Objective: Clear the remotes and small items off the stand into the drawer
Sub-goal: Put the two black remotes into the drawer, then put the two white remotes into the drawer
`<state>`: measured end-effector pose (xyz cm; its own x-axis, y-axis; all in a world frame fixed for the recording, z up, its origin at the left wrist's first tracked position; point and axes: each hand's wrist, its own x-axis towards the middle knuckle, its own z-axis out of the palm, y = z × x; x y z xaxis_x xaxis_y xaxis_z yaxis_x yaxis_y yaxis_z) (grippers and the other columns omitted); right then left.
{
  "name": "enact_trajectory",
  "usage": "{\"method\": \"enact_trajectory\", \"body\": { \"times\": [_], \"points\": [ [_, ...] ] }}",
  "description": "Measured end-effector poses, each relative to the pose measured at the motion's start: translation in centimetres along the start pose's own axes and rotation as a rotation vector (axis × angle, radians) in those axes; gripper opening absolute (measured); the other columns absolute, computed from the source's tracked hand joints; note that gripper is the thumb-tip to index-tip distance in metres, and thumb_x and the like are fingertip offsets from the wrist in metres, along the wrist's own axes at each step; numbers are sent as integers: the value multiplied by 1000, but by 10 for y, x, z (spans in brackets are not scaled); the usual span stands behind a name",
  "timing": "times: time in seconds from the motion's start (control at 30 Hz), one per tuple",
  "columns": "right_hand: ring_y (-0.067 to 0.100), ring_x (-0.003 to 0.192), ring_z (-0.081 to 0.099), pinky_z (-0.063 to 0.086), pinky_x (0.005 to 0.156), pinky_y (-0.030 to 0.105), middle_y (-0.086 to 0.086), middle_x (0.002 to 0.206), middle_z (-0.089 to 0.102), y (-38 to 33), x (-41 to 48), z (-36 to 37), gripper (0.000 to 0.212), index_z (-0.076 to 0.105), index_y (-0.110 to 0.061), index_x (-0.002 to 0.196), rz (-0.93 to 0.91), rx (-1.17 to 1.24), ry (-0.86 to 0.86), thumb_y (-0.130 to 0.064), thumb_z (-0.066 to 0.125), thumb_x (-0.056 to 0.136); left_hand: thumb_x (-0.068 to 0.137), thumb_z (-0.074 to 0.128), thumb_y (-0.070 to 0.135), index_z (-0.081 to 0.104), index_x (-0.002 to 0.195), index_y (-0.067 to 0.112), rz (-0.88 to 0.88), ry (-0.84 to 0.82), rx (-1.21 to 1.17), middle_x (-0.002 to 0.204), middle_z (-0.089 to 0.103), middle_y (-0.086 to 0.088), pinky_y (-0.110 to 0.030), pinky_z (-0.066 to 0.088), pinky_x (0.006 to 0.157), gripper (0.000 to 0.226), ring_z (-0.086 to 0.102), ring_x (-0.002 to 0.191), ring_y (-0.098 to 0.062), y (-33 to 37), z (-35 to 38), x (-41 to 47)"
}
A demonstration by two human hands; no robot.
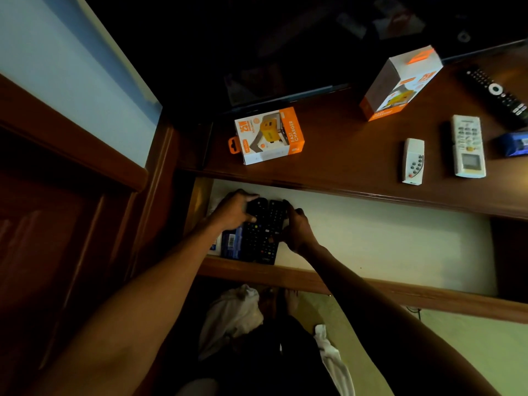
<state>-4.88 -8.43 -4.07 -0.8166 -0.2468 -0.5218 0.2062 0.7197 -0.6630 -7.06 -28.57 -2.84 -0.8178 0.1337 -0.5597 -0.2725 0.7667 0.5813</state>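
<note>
The drawer (385,244) is pulled out below the dark wooden stand (343,155). At its left end lie two black remotes (261,234) side by side, next to a blue box (231,243). My left hand (233,211) grips the left remote's top end and my right hand (297,227) presses the right remote's side. On the stand lie an orange-white charger box (268,135), a second charger box (400,84) standing upright, a small white remote (413,161), a white AC remote (468,145), a long black remote (495,94) and a blue box (513,144).
A dark TV screen (285,52) stands at the back of the stand. A wood-framed wall panel (71,81) is at left. White cloth (234,315) and my feet show on the greenish floor (471,347) under the drawer's front rail (371,287).
</note>
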Motion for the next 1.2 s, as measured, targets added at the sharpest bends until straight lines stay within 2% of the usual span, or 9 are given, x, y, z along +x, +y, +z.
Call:
{"method": "enact_trajectory", "body": {
  "times": [0.17,0.3,0.47,0.63,0.77,0.87,1.03,1.1,1.2],
  "points": [
    [43,114,50,49,96,48,23,126,47,-4,-4,-4,100,26,-21,148,-12,-24,-28,-16,85,67,78,79,19,47,141,20,0,48,71,137,51,-15,-43,40,109,71,47,129,-32,-3,3,-4],
    [38,110,54,49,91,46,21,125,52,-12,-18,-19,96,26,-18,147,-3,-79,-56,-35,82,72,88,68,29,54,136,22,10,193,89,130,56,-11,-41,48,98,51,53,120,-28,11,5,-21],
    [27,93,65,53,84,40,13,114,66,-18,-51,-83,64,51,-11,132,-64,-111,-34,-38,76,79,94,57,36,64,117,25,171,271,61,105,68,2,-36,54,76,27,64,94,-17,55,12,-48],
    [12,79,64,58,79,42,2,92,70,-1,-83,-165,26,66,-13,102,-101,-89,125,-27,74,82,97,52,37,62,118,29,418,221,56,114,66,9,-25,50,73,25,62,94,-7,145,19,-43],
    [23,79,70,56,75,38,8,83,74,25,-100,-228,17,69,-14,93,-24,-69,384,-22,74,79,94,56,36,62,118,26,514,194,-3,108,68,2,-30,53,76,27,64,92,-13,222,21,-7],
    [35,87,69,53,76,39,15,86,73,47,-100,-272,21,66,-12,98,52,-66,518,-21,71,80,91,61,34,59,123,21,477,236,32,105,63,-5,-37,49,88,35,60,101,-23,269,28,25],
    [40,104,62,50,86,44,21,117,64,85,-80,-333,46,51,-11,125,126,-79,619,-29,64,85,92,61,34,37,146,16,312,207,42,147,39,-17,-39,27,114,61,33,140,-30,329,53,68],
    [41,114,55,47,90,46,23,130,54,99,-66,-351,59,41,-10,135,152,-137,596,-32,64,86,93,60,35,28,151,16,233,189,10,156,23,-19,-38,18,117,68,18,147,-30,347,66,79],
    [43,120,47,44,94,49,24,135,46,110,-42,-369,70,32,-12,144,171,-187,546,-33,65,86,91,62,41,27,151,19,173,211,32,157,19,-21,-43,22,117,73,17,147,-34,363,85,94]
  ]
}}
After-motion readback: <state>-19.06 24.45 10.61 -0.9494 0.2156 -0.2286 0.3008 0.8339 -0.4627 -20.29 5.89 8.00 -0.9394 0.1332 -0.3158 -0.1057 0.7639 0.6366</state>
